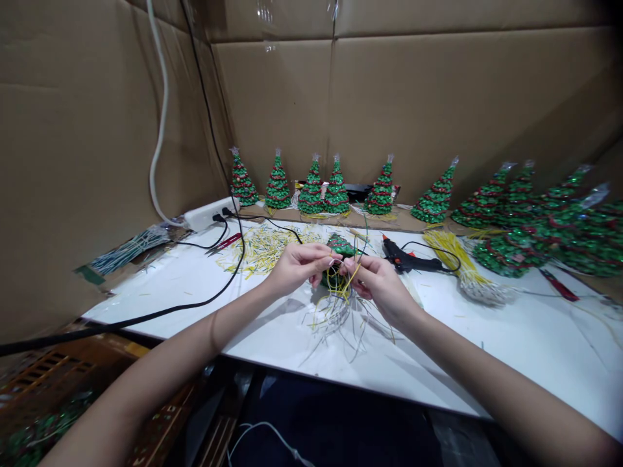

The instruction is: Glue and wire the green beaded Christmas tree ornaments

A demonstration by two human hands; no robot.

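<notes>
My left hand (302, 264) pinches a thin pale wire at the middle of the white table. Close beside it, my right hand (374, 280) is closed on thin wires, a yellow and a green one rising from its fingertips. Between and behind the hands lies a small green Christmas tree (342, 244), tipped over with its base toward me. Many yellow, white and grey wires (343, 311) spill from that base onto the table. Both hands hide part of the tree, and the exact ends of the wires are too fine to make out.
Finished-looking trees (277, 181) stand along the back ledge, more crowding the right. A glue gun (409, 256), a yellow wire bundle (460, 269) and red-handled cutters (559, 285) lie rightward. Leftward are wire clippings (260, 250), a power strip (210, 214) and a black cable (195, 303).
</notes>
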